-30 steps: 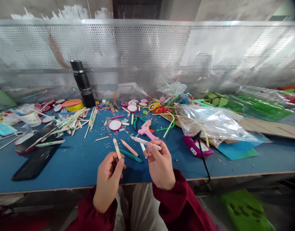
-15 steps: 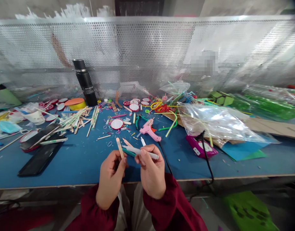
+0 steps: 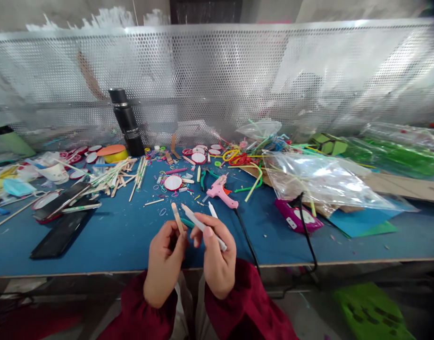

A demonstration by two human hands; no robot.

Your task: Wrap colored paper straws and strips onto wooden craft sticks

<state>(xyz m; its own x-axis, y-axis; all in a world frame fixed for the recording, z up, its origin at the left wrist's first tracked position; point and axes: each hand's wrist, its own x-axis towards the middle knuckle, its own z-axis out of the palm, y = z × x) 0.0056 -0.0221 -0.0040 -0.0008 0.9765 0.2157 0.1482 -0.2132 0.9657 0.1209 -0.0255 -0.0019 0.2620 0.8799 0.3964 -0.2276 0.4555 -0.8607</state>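
Note:
My left hand [image 3: 163, 264] pinches a flat wooden craft stick [image 3: 177, 218], its upper end pointing away from me. My right hand [image 3: 217, 259] grips a white marker pen [image 3: 199, 223] between thumb and fingers, slanted toward the stick but apart from it. Something peach-coloured [image 3: 184, 208] shows at the pen's far end; whether it belongs to the pen is unclear. Just beyond my right fingers lies a second white pen [image 3: 212, 209]. A teal object [image 3: 187, 223], partly hidden, lies on the table behind my hands.
A pink glue gun [image 3: 221, 190] with a black cord lies ahead, beside teal-handled pliers [image 3: 204, 179]. A black bottle [image 3: 127, 123] stands at the back. Wooden sticks [image 3: 120, 177] and a black phone [image 3: 63, 231] lie left. Clear plastic bags [image 3: 309, 179] and a purple packet [image 3: 296, 216] are right.
My right hand has shifted slightly left, and the pen has turned from nearly level to a steeper slant. My left hand still holds the craft stick in almost the same place.

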